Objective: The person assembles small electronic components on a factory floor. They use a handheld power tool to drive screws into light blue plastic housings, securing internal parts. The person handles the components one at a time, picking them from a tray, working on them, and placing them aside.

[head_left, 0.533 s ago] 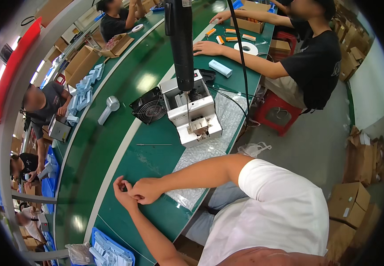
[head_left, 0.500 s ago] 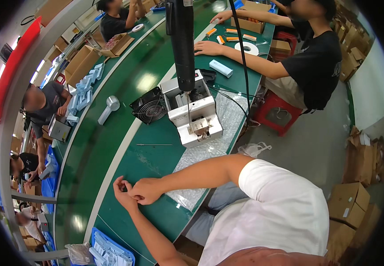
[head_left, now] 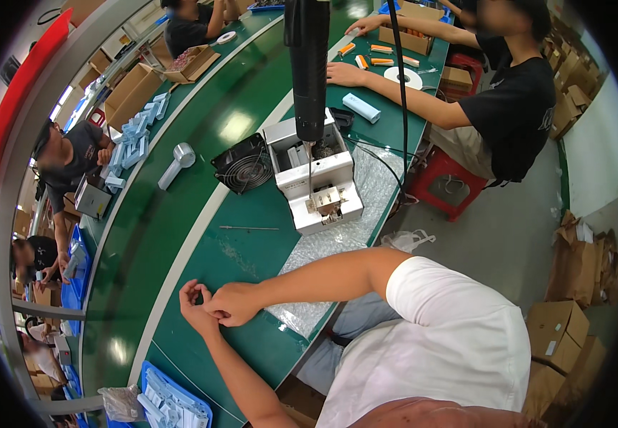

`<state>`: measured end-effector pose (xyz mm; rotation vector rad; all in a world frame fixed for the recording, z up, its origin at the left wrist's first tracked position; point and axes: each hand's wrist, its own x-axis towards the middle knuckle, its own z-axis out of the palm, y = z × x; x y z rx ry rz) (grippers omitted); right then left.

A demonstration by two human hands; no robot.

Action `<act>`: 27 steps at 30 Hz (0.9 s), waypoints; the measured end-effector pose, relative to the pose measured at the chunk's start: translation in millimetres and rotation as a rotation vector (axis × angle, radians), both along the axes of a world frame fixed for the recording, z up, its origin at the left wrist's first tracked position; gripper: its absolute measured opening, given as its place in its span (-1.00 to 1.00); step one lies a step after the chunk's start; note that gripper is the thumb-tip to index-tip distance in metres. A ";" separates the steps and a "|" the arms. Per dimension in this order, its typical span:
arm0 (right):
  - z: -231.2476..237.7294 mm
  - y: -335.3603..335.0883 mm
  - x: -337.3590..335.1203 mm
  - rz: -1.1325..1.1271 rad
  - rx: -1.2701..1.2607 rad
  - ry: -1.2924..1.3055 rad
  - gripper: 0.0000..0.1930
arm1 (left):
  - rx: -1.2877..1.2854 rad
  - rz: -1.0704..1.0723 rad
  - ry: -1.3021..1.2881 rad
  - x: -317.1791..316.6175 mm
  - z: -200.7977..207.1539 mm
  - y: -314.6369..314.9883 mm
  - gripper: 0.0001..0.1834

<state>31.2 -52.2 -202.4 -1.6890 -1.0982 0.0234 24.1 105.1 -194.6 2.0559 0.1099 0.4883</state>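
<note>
My left hand (head_left: 196,303) is over the green worktop with its fingers loosely curled and apart, nothing visible in them. Against its thumb side and wrist rests my right hand (head_left: 236,304), closed, its fingertips partly hidden. Beyond the hands, a thin metal rod (head_left: 249,227) lies on the worktop. A white metal fixture (head_left: 316,178) stands farther back, holding a small metal block (head_left: 327,202). Above it hangs a black electric screwdriver (head_left: 307,78), its long bit reaching down to the fixture. Next to the fixture is a black fan (head_left: 243,167) with a round grille.
A blue tray (head_left: 205,412) of light-blue casings sits near left, beside a plastic bag (head_left: 121,404). Bubble wrap (head_left: 302,307) lies along the worktop edge. A handheld casing (head_left: 177,165) lies on the green conveyor (head_left: 202,135). A co-worker (head_left: 512,107) sits at far right near a red stool (head_left: 448,182).
My two hands stay together in nearly the same pose. The view has shifted slightly, so the fixture and screwdriver appear a little farther right. The co-worker across the conveyor has moved slightly.
</note>
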 end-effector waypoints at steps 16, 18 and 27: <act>1.5 -5.0 2.0 0.012 0.107 0.042 -0.85 | 0.041 0.077 -0.065 1.5 -5.0 -3.2 -0.79; 13.9 -14.1 2.1 0.022 -0.026 0.059 -0.81 | 0.023 0.085 -0.066 -4.2 0.8 -11.6 -0.83; 32.4 -14.2 -6.1 0.066 -0.155 0.169 -0.84 | 0.597 0.581 -0.309 -20.2 28.0 47.5 -0.50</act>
